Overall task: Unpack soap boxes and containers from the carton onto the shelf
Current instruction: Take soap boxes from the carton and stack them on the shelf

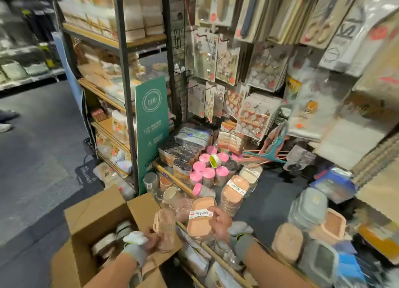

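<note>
While right grip (220, 223) clasps the labelled soap box (199, 221) and left grip (151, 241) a ribbed soap box (165, 227), we should seat the former squarely on the shelf stack (234, 193).

Head-worn view, down onto carton (95, 218)

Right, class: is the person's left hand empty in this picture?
No, the left hand grips a ridged peach soap box over the open carton, while the right hand holds a labelled soap box.
</note>
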A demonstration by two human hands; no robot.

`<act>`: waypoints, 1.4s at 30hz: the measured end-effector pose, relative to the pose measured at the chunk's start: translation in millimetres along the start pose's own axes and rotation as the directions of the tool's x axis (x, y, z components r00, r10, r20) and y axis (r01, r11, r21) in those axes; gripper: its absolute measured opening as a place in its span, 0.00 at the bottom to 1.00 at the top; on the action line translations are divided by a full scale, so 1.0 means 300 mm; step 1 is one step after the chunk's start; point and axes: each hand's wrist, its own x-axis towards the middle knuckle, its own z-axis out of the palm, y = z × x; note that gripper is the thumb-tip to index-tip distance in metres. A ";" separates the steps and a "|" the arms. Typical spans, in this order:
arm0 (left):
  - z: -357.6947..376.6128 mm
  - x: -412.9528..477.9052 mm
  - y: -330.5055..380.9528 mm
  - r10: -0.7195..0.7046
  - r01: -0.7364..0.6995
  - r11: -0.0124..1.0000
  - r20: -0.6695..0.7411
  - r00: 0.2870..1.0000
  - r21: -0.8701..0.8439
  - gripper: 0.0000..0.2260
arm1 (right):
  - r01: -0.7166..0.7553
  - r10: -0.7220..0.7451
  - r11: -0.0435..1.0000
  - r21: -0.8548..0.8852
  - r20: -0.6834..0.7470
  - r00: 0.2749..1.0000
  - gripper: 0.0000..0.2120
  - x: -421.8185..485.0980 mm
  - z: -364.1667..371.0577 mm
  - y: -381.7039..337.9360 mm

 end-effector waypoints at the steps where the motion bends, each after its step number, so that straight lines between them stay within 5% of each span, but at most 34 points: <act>1: 0.012 -0.050 0.045 0.033 -0.032 0.999 0.008 0.999 -0.042 0.15 | 0.007 -0.007 1.000 0.010 -0.005 1.000 0.18 -0.022 -0.041 -0.007; 6: 0.024 -0.357 0.304 0.132 -0.108 0.978 0.129 0.983 -0.181 0.17 | -0.002 0.010 0.995 0.097 -0.081 0.997 0.23 -0.122 -0.174 -0.007; 14: 0.082 -0.585 0.569 0.328 -0.337 0.941 0.168 0.930 0.028 0.08 | -0.033 0.137 0.908 0.417 -0.223 0.965 0.29 -0.236 -0.339 0.032; 23: 0.186 -0.697 0.698 0.362 -0.340 0.931 0.243 0.900 -0.131 0.08 | -0.091 0.265 0.787 0.610 -0.202 0.943 0.37 -0.324 -0.409 0.066; 31: 0.261 -0.649 0.706 0.360 -0.357 0.932 0.298 0.884 -0.068 0.19 | -0.122 0.321 0.762 0.636 -0.206 0.924 0.16 -0.392 -0.420 0.079; 34: 0.281 -0.722 0.727 0.411 -0.425 0.905 0.313 0.856 -0.028 0.14 | -0.111 0.328 0.740 0.663 -0.212 0.921 0.10 -0.408 -0.430 0.068; 39: 0.309 -0.737 0.765 0.456 -0.487 0.873 0.352 0.818 0.000 0.09 | -0.088 0.317 0.711 0.698 -0.206 0.926 0.11 -0.394 -0.436 0.043; 42: 0.309 -0.730 0.793 0.474 -0.497 0.866 0.403 0.783 -0.055 0.18 | -0.060 0.322 0.667 0.743 -0.215 0.922 0.13 -0.383 -0.441 0.015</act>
